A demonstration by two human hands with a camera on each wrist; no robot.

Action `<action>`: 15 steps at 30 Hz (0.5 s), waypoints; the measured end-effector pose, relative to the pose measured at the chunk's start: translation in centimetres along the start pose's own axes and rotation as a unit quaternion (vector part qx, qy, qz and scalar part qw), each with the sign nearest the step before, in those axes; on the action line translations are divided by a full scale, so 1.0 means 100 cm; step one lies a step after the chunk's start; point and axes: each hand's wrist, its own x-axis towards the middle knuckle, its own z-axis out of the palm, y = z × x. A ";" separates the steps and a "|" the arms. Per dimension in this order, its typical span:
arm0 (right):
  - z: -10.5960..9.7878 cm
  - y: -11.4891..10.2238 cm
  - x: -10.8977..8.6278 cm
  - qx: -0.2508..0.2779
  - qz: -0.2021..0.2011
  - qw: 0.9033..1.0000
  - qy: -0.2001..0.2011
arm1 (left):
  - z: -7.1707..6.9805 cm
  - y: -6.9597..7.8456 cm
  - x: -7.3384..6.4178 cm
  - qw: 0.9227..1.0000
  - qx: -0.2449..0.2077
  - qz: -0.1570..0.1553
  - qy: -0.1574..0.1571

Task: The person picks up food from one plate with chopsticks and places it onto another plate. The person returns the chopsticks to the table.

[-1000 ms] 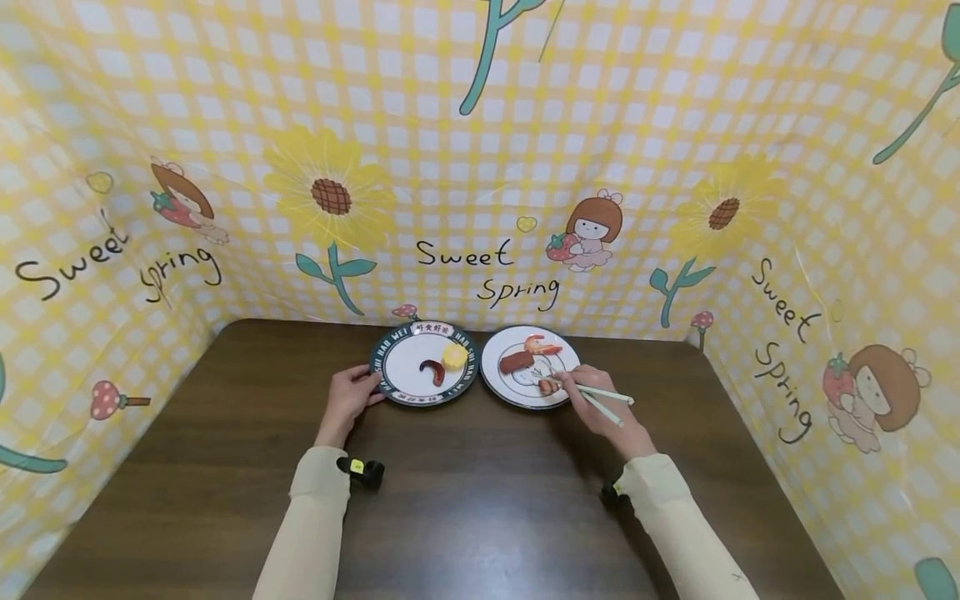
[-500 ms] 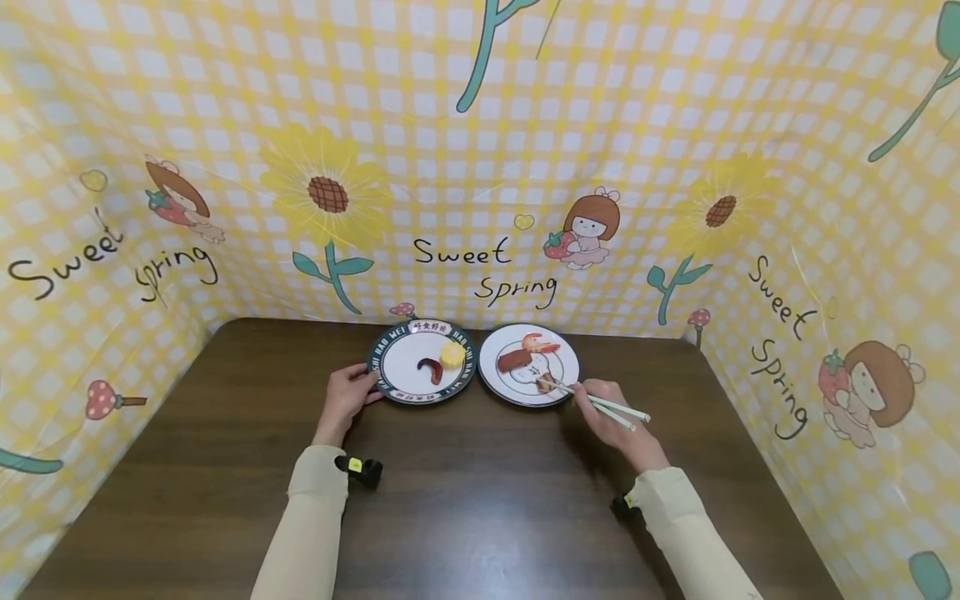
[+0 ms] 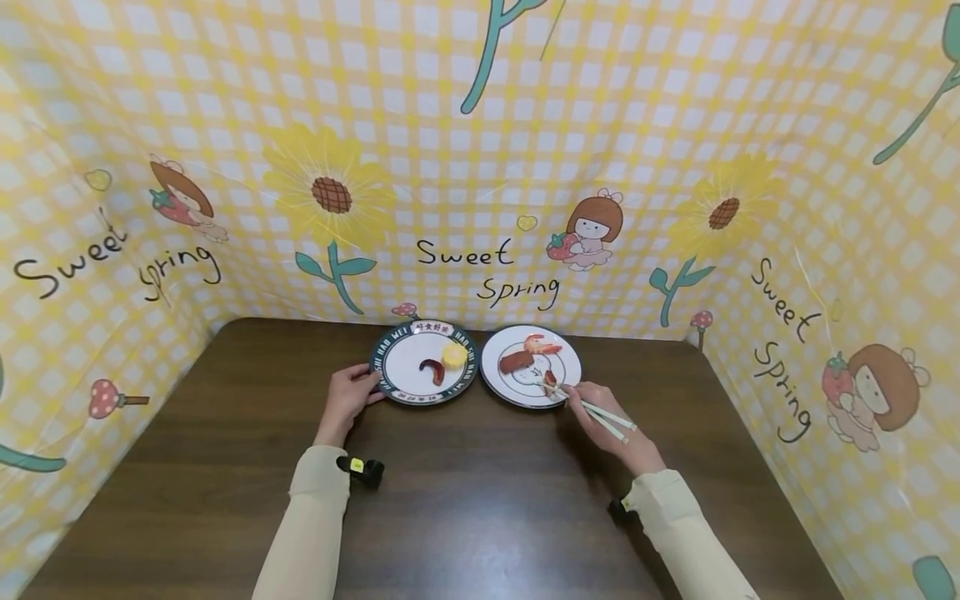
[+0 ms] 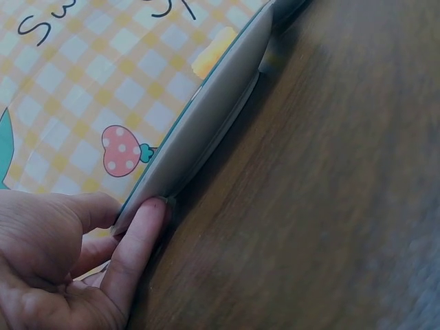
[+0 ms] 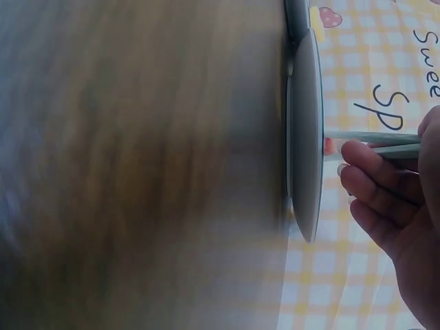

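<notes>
Past both hands hangs a big yellow checked cloth [image 3: 465, 200]. The brown surface [image 3: 472, 508] is under both hands. Two round plates sit between the hands: the green-rimmed plate [image 3: 401, 367] by the left hand [image 3: 351, 394], the white plate [image 3: 495, 346] by the right hand [image 5: 409, 227]. The left hand pinches the green-rimmed plate's edge. The right hand pinches two pale chopsticks [image 5: 395, 138]. A shrimp [image 3: 542, 344] and a brown block [image 3: 516, 362] lie past the right hand's fingertips. The plate by the left hand has a yellow piece [image 3: 453, 356] and a dark curved piece [image 3: 437, 372].

The small reddish piece [image 3: 551, 379] is on the white plate, just past the right hand's fingertips, at the chopstick tips. I think this step is grabbing it; I can't tell if it's held. Next probably needs a snug squeeze, then a gentle lift.
</notes>
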 end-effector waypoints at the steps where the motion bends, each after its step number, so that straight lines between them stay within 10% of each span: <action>1: -0.001 -0.002 0.000 -0.001 0.003 1.000 -0.006 | 0.000 0.000 0.000 1.000 0.000 0.000 -0.001; 15: 0.002 0.001 0.004 -0.079 -0.055 0.995 0.003 | 0.001 0.002 -0.002 1.000 0.000 0.002 0.001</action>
